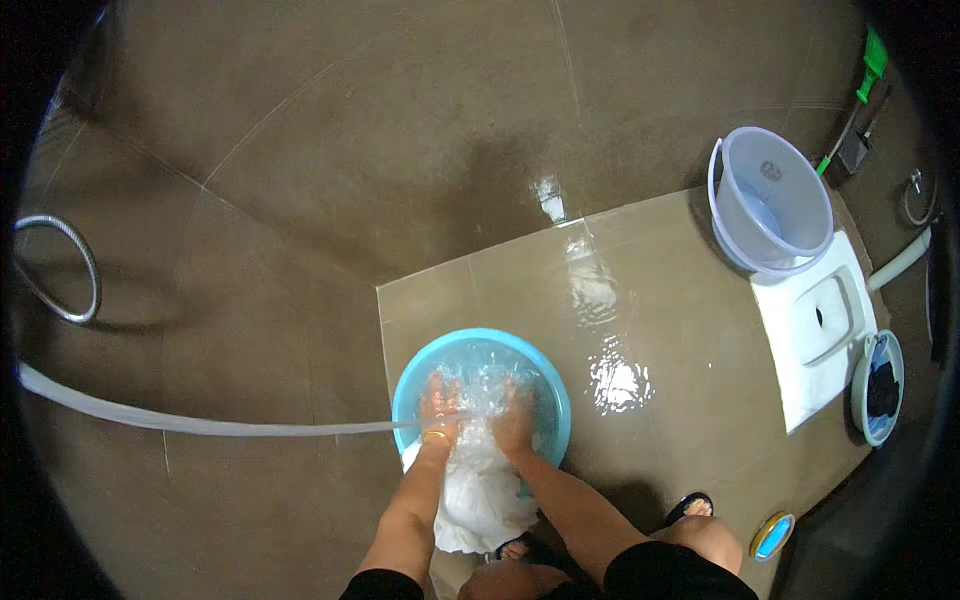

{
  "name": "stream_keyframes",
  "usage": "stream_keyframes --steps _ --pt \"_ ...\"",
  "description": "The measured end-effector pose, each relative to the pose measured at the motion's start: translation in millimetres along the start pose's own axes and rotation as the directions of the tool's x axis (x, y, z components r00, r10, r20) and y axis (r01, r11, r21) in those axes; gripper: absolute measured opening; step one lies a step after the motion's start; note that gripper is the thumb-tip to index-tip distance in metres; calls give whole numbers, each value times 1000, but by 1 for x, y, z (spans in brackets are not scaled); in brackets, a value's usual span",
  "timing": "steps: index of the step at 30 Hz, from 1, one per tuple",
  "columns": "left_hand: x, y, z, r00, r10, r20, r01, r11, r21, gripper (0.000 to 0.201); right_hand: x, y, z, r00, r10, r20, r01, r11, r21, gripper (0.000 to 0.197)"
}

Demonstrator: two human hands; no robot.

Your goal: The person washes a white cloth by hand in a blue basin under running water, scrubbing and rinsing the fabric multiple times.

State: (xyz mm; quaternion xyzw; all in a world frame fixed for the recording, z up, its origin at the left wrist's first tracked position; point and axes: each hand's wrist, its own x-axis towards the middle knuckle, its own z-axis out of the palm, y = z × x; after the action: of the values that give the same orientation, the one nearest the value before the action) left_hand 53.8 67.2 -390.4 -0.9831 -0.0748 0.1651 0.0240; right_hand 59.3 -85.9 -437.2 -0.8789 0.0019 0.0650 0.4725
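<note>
A light blue basin of splashing water stands on the tiled floor, with both my hands down inside it. My left hand is at the basin's left side, its fingers stretched out and wet. Beside it, my right hand is under the splashing water, and its fingers are blurred. Between my wrists a white cloth runs out of the water and hangs over the basin's near rim. A pale grey hose-like strip comes in from the left wall and reaches the basin next to my left wrist.
A pale lilac bucket stands at the far right. Next to it is a white squat toilet, then a small tub with dark cloth. A green-headed brush leans in the far right corner. A metal hose loops at the left. Water lies on the floor.
</note>
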Motion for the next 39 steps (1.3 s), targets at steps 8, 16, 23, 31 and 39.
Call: stream_keyframes --steps 8,16,23,31,39 --pt "-11 24 55 932 -288 219 326 407 -853 61 2 -53 -30 915 341 217 -368 482 795 66" --pt "-120 133 -106 986 166 -10 -137 774 -619 59 25 -52 -66 547 -382 745 -836 -287 467 56" --pt "-78 137 -123 933 -92 -348 -126 823 -554 30 -2 -57 -42 671 -190 717 -718 -404 566 49" --pt "-3 19 -37 843 -521 -132 153 467 -871 54 -4 -75 -62 790 228 569 -605 438 665 47" --pt "-33 -6 -66 990 -46 133 56 996 -72 112 15 -38 -71 801 -298 519 541 733 -413 89"
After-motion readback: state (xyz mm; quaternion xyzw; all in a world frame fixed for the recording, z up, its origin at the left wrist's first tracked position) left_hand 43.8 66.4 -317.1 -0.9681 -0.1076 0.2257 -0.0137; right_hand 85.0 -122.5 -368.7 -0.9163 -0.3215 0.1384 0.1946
